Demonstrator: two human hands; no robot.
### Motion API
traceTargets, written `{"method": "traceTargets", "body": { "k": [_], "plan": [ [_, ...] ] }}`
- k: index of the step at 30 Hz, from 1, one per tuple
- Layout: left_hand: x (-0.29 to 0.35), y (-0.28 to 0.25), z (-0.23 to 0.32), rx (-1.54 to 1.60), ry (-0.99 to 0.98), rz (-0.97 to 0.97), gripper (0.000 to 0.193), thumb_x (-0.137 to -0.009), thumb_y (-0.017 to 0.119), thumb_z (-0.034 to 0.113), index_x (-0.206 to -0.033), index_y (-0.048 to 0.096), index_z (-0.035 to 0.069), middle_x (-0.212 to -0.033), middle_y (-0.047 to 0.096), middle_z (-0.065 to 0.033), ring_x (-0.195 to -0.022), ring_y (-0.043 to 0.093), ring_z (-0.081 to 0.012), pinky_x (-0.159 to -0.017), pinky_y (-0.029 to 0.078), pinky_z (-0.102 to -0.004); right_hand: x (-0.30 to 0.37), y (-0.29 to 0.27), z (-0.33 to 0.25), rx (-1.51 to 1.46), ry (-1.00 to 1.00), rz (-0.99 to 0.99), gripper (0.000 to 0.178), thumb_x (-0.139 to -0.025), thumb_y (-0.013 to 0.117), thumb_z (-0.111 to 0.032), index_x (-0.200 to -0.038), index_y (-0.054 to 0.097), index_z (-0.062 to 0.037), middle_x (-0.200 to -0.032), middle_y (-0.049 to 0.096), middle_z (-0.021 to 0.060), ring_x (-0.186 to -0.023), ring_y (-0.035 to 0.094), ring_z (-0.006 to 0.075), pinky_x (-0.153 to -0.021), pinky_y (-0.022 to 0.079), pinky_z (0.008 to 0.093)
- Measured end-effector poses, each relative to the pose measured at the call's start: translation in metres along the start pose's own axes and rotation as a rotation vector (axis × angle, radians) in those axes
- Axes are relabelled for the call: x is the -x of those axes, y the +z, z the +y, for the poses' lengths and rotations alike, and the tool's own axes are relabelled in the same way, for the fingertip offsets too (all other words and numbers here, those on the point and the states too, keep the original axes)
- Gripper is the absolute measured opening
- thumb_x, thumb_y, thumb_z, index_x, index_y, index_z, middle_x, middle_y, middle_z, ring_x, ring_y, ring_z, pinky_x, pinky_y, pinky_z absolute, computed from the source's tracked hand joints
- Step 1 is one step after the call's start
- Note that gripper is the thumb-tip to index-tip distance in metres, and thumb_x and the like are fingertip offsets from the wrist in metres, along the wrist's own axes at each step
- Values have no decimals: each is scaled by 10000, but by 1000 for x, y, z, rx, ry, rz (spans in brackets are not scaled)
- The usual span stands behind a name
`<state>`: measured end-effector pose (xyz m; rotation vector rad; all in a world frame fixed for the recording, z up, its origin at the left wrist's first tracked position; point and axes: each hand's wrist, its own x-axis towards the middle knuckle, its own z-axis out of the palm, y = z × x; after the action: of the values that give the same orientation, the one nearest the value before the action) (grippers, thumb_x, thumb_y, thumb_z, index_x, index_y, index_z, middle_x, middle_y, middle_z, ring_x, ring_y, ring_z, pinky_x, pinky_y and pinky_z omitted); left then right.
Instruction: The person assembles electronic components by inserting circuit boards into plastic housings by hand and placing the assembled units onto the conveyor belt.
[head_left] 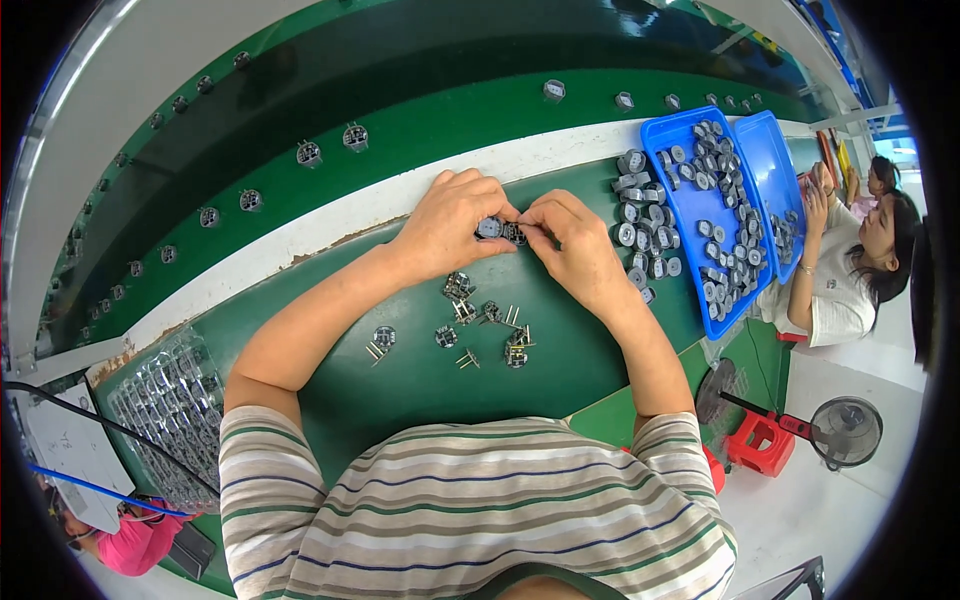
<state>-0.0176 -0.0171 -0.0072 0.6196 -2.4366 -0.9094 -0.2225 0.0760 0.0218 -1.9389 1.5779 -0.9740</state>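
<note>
Both hands meet over the green tabletop (420, 385), left hand (450, 225) pinching a small round grey part (489, 227) and right hand (572, 240) gripping a dark pronged piece (514, 234) against it, loose pronged parts (470, 330) just below, blue tray (700, 215) to the right.

Your left hand (450, 225) and right hand (575, 245) meet over the green bench (420, 380), pinching a small round grey part (490, 228) between fingertips. Loose pronged parts (480, 330) lie just below; a blue tray (700, 215) of grey parts sits to your right.
</note>
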Motion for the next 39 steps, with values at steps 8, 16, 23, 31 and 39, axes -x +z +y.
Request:
{"method": "traceTargets", "body": {
  "k": [8,16,23,31,39],
  "plan": [
    [3,6,2,-46,-5,18,314,-782,924,238,-1020,756,121,-992,651,-7,-1038,592,-224,-929,398,-387,-7,1,-17,329,-37,-87,102,-869,733,62,-960,686,59,-985,676,192,-865,693,404,-721,570,465],
    [7,9,0,-50,-3,19,315,-791,921,234,-1028,752,112,-900,619,-10,-938,583,-218,-912,390,-387,-6,5,-14,328,-45,-76,117,-877,732,63,-979,675,53,-934,673,193,-844,692,411,-737,566,477],
    [-1,3,6,-19,-38,32,285,-792,914,221,-1011,771,108,-909,673,-16,-940,627,-219,-922,439,-416,9,-14,-25,182,76,-67,211,-893,760,-25,-1068,645,4,-980,650,166,-961,668,392,-803,564,485],
    [-32,-70,-42,-260,-291,280,246,-834,866,236,-1007,786,81,-957,727,-58,-982,693,-269,-888,546,-428,61,-22,-41,37,-6,-374,196,-886,821,-150,-1013,723,-36,-987,674,129,-938,677,369,-801,563,477],
    [-13,-66,-46,-511,-187,315,250,-887,779,80,-1136,758,62,-1180,656,-128,-1107,640,-314,-991,518,-430,62,-15,-32,-11,-13,-360,118,-899,816,-97,-925,759,3,-957,733,113,-886,706,317,-773,582,425]
  ]
}}
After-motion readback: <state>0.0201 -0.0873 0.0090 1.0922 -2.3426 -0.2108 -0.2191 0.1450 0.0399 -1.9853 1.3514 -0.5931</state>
